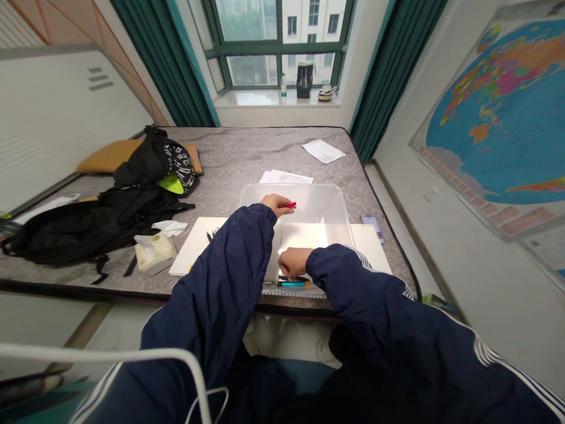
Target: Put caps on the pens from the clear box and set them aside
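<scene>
My left hand (pixel 277 204) is held over the near left corner of a clear plastic bin (pixel 329 197), its fingers pinched on a small red object (pixel 291 205). My right hand (pixel 295 261) is curled at the bin's near edge, knuckles toward me, just above several pens (pixel 292 282), one of them teal. I cannot see what its fingers grip, if anything. Both arms wear dark blue sleeves with white stripes. The bin rests on a white board (pixel 194 244) laid on a grey mattress (pixel 247 156).
A black backpack (pixel 79 227) and dark clothing lie at the left, with a tissue pack (pixel 153 252) beside the board. Loose papers (pixel 323 151) lie farther back. A world map (pixel 507 118) hangs on the right wall. A white wire rail (pixel 110 355) crosses the lower left.
</scene>
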The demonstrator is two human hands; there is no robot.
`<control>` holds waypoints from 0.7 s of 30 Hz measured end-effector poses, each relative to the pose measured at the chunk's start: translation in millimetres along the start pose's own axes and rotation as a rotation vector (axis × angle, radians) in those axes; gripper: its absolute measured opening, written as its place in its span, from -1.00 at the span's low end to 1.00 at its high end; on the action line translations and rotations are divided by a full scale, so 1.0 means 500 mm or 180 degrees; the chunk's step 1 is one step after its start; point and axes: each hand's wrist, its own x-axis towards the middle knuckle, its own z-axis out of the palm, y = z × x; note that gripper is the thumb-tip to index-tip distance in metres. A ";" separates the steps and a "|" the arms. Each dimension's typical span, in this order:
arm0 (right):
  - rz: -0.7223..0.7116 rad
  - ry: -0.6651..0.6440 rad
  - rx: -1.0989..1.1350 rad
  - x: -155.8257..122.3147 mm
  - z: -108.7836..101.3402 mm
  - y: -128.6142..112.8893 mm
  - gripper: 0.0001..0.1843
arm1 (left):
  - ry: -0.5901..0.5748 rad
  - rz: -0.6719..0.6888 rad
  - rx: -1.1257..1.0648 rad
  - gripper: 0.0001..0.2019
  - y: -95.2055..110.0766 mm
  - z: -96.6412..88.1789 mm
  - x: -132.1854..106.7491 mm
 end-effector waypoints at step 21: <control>-0.0271 0.0154 -0.0040 -0.023 0.003 -0.028 -0.72 | 0.0060 0.0021 0.0203 -0.65 0.031 -0.004 -0.026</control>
